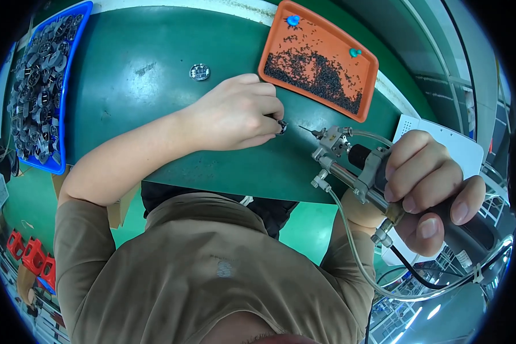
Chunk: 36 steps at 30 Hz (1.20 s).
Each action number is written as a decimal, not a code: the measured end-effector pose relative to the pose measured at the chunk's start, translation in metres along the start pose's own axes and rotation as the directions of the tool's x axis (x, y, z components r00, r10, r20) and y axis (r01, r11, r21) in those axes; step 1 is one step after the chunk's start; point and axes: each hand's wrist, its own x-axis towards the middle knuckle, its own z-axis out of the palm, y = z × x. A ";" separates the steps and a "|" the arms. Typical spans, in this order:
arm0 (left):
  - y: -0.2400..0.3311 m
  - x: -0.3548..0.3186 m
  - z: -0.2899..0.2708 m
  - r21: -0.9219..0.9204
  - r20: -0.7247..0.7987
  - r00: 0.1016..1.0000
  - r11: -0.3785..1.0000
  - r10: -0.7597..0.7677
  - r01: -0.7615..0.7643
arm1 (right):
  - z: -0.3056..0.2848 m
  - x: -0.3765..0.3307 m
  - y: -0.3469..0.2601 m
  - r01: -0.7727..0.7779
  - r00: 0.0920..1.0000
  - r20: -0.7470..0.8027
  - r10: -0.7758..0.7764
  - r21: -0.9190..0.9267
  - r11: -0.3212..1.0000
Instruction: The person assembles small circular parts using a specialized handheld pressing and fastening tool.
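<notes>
My left hand point(242, 113) rests low over the green table, thumb and fingers pinched on a small dark part point(281, 127) with shiny spots. The fingers cover most of that part. On the right, my right hand point(429, 192) is wrapped round a pneumatic dispensing gun point(350, 172) with a metal body, black grip and hoses. Its thin needle point(307, 129) points left toward the pinched part, a short gap away from it. Beyond my left wrist a small round silver-and-dark part point(199, 72) lies alone on the table.
An orange tray point(368, 63) of tiny black pieces, with a blue and a green knob-like item, sits at the far right. At the left edge stands a blue bin point(69, 86) heaped with dark grey parts. A clear hose point(350, 243) loops below the gun.
</notes>
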 end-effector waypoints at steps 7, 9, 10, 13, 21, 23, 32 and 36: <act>-0.002 0.000 0.002 0.006 0.000 1.000 1.000 -0.006 0.006 | 0.006 0.000 0.012 -0.007 0.998 0.070 0.007 0.004 1.000; -0.002 0.002 0.002 0.005 0.005 1.000 1.000 -0.009 0.009 | 0.008 -0.001 0.014 -0.007 0.998 0.065 0.007 0.002 1.000; -0.001 0.002 0.002 0.009 0.007 1.000 1.000 -0.012 0.012 | 0.009 -0.002 0.015 0.005 0.998 0.062 -0.006 0.015 1.000; -0.001 0.001 0.003 0.016 0.002 1.000 1.000 -0.023 0.023 | 0.011 -0.001 0.017 0.001 0.997 0.071 -0.003 0.027 1.000; 0.000 0.000 0.002 0.028 0.009 1.000 0.999 -0.024 0.024 | 0.012 -0.001 0.019 -0.022 0.996 0.086 0.018 0.041 0.999; 0.000 0.001 0.003 0.026 0.008 1.000 0.999 -0.022 0.022 | 0.015 -0.003 0.020 0.011 0.999 0.047 -0.013 0.032 0.999; -0.001 0.001 0.002 0.026 0.016 1.000 0.999 -0.024 0.023 | 0.010 0.002 0.019 -0.025 0.989 0.146 0.020 0.034 0.999; 0.000 0.004 0.001 0.028 0.018 1.000 1.000 -0.014 0.013 | 0.011 0.003 0.021 -0.010 0.989 0.150 0.006 0.031 0.999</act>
